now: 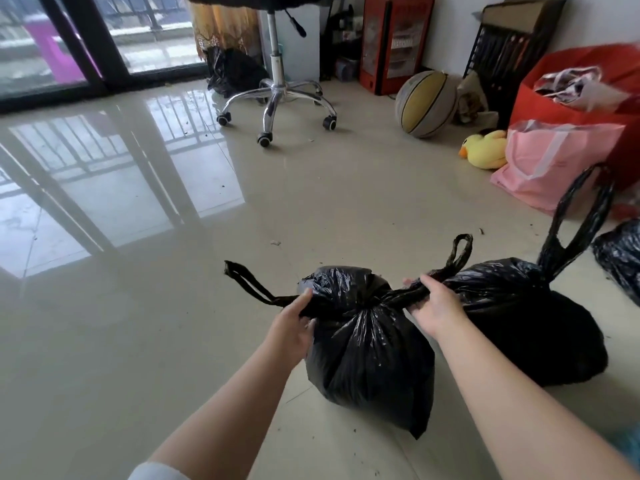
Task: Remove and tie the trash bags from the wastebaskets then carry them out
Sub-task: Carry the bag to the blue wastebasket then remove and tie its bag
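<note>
The left hand [292,332] is gripping one handle strap [254,289] of the nearer trash bag [369,344], its grip closing around the strap just beside the knot [369,301], with the strap's free loop sticking out to the left beyond the fingers. The right hand [434,306] is gripping the other handle strap [453,259] on the opposite side of the knot, its grip curling tightly around the twisted plastic while the loop end is poking up and away past the knuckles. The two hands are sitting on either side of the knot, with the straps stretching taut between them, and the bag is resting on the tiled floor [138,323] directly below and between the grips. A second trash bag [526,323] is sitting on the floor just behind the right hand, touching the first one, with its long handle loops [581,220] standing upright. A third black bag [620,258] is showing partly at the frame edge, further to the right of the right hand. Well beyond both hands, a swivel chair [280,95] is standing near the glass door [79,43], with another black bag [232,72] lying behind it. Far off beyond the right hand, a ball [426,103], a yellow duck toy [485,150], a pink bag [550,161] and a red bag [575,98] are lying along the wall.
</note>
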Tool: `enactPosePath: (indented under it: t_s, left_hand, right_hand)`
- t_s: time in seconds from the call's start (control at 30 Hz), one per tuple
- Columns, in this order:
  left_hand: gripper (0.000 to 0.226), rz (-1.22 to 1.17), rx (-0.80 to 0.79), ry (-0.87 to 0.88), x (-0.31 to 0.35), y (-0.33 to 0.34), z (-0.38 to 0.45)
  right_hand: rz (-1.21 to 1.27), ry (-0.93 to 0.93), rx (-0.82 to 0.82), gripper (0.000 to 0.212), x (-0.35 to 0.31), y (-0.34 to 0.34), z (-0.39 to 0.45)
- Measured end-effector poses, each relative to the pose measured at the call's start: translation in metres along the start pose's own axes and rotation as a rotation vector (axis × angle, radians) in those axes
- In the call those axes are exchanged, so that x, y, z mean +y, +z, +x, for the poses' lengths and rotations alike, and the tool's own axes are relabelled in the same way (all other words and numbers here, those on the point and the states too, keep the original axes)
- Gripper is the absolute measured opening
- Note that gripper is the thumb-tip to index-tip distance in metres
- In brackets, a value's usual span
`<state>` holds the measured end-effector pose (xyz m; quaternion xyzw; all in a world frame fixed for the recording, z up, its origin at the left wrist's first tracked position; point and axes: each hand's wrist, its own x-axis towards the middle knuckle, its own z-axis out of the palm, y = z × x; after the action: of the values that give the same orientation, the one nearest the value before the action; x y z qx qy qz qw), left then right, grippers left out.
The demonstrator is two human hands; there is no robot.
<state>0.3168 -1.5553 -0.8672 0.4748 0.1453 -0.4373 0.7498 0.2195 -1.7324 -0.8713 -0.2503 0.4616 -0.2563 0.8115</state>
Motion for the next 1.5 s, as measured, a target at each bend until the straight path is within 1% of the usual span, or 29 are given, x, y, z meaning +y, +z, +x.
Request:
enactPosePath:
  t_s: [0.03,0.1,0.13,0.17,0.2,0.27,0.3,0.33,0.43,0.5,0.57,0.63,0.67,0.7,0.73,0.77,0.8,0.87,0.9,0.93,0.97,1.03,1.13,1.17,1.2,1.27,1.33,1.4,1.5]
  left_hand:
    - [0.016,0.055,-0.014,0.031,-0.006,0.004,0.001]
    - [0.018,0.220,0.078,0.146,-0.010,0.012,0.002]
    - [0.024,0.275,0.132,0.205,-0.009,0.015,0.001]
    - [0.034,0.255,0.141,0.255,-0.006,0.018,0.001]
    - [0.044,0.183,0.109,0.278,-0.001,0.019,0.002]
    - [0.056,-0.036,-0.010,0.260,0.009,0.022,0.003]
    - [0.054,-0.117,-0.042,0.248,0.013,0.023,0.005]
    - [0.049,-0.133,-0.041,0.234,0.015,0.024,0.007]
    - [0.043,0.022,0.097,0.217,0.010,0.021,0.007]
    - [0.042,0.090,0.126,0.235,0.007,0.021,0.005]
    - [0.044,0.256,0.069,0.305,0.007,0.021,0.002]
    - [0.044,0.570,-0.063,0.386,0.007,0.015,-0.001]
    - [0.038,0.716,-0.155,0.393,0.007,0.012,-0.004]
    - [0.027,0.826,-0.249,0.355,0.008,0.011,-0.010]
    - [0.023,0.913,-0.313,0.313,0.010,0.010,-0.014]
    - [0.030,0.981,-0.341,0.312,0.011,0.010,-0.015]
    - [0.032,1.068,-0.340,0.378,0.012,0.011,-0.016]
    - [0.016,1.331,-0.320,0.599,0.016,0.019,-0.017]
    - [0.014,1.465,-0.337,0.680,0.019,0.023,-0.019]
    - [0.020,1.537,-0.382,0.729,0.022,0.026,-0.020]
    - [0.026,1.527,-0.452,0.747,0.023,0.029,-0.022]
    - [0.036,1.364,-0.547,0.732,0.024,0.037,-0.029]
    - [0.039,1.061,-0.656,0.585,0.022,0.047,-0.030]
    - [0.038,1.003,-0.636,0.539,0.020,0.049,-0.027]
    - [0.036,0.986,-0.566,0.496,0.018,0.050,-0.023]
    - [0.035,1.069,-0.328,0.390,0.014,0.045,-0.012]
    - [0.032,1.310,-0.157,0.321,0.010,0.040,-0.004]
    - [0.021,1.618,-0.109,0.317,0.008,0.037,-0.003]
    - [0.047,1.853,-0.073,0.279,0.003,0.037,-0.005]
  right_hand:
    - [0.008,-0.017,-0.020,0.030,0.002,0.006,0.000]
    - [0.023,-0.016,-0.043,0.035,0.005,0.013,-0.001]
    - [-0.004,-0.024,-0.035,0.038,0.006,0.015,-0.001]
    - [-0.054,-0.036,-0.015,0.040,0.007,0.017,-0.002]
    - [-0.083,-0.040,-0.014,0.042,0.009,0.020,-0.005]
    - [-0.135,-0.047,-0.017,0.044,0.008,0.024,-0.011]
    - [-0.160,-0.057,-0.014,0.044,0.007,0.027,-0.013]
    - [-0.188,-0.063,-0.014,0.045,0.004,0.030,-0.013]
    - [-0.325,-0.082,-0.003,0.044,0.001,0.033,-0.013]
    - [-0.391,-0.119,0.035,0.044,0.002,0.032,-0.013]
    - [-0.443,-0.143,0.073,0.045,0.002,0.028,-0.012]
    - [-0.468,-0.101,0.042,0.046,0.001,0.021,-0.012]
    - [-0.480,-0.056,0.005,0.047,0.001,0.016,-0.013]
    - [-0.520,-0.012,-0.028,0.047,-0.001,0.012,-0.014]
    - [-0.589,0.017,-0.047,0.047,-0.003,0.008,-0.015]
    - [-0.667,0.031,-0.055,0.046,-0.004,0.004,-0.017]
    - [-0.734,0.028,-0.058,0.046,-0.006,0.002,-0.018]
    - [-0.827,0.014,-0.072,0.046,-0.008,0.000,-0.019]
    - [-0.844,0.025,-0.084,0.046,-0.008,0.001,-0.020]
    - [-0.837,0.048,-0.093,0.045,-0.008,0.002,-0.020]
    - [-0.807,0.076,-0.098,0.043,-0.008,0.004,-0.020]
    - [-0.678,0.116,-0.111,0.039,-0.008,0.006,-0.020]
    - [-0.489,0.114,-0.149,0.036,-0.010,0.008,-0.022]
    - [-0.454,0.111,-0.166,0.036,-0.010,0.007,-0.022]
    - [-0.427,0.111,-0.188,0.037,-0.010,0.005,-0.023]
    - [-0.439,0.118,-0.243,0.035,-0.010,0.001,-0.023]
    - [-0.544,0.120,-0.283,0.031,-0.007,0.000,-0.023]
    - [-0.622,0.094,-0.292,0.026,-0.006,0.002,-0.023]
    - [-0.621,0.048,-0.299,0.021,-0.008,0.006,-0.022]
